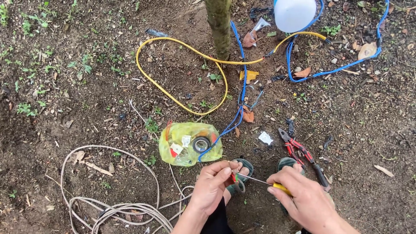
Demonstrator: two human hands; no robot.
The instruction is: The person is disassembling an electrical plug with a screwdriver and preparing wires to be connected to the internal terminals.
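Your landmark is the yellow plastic bag (pixel 190 143): the loose white cable coils (pixel 117 208) lie left of and below it, the red-handled pliers (pixel 299 151) off to its right, and the blue wire (pixel 236 108) runs into it from the tree trunk (pixel 219 26) above. Risk as I see it: the screwdriver (pixel 266 183) tip could slip off the small red part (pixel 234 177) and jab your pinching fingers, because you're working in mid-air with nothing bracing it. Your left hand (pixel 212 186), just below the bag, is pinched shut on that red part; your right hand (pixel 303 195) is closed round the screwdriver's yellow handle, shaft pointing left at it.
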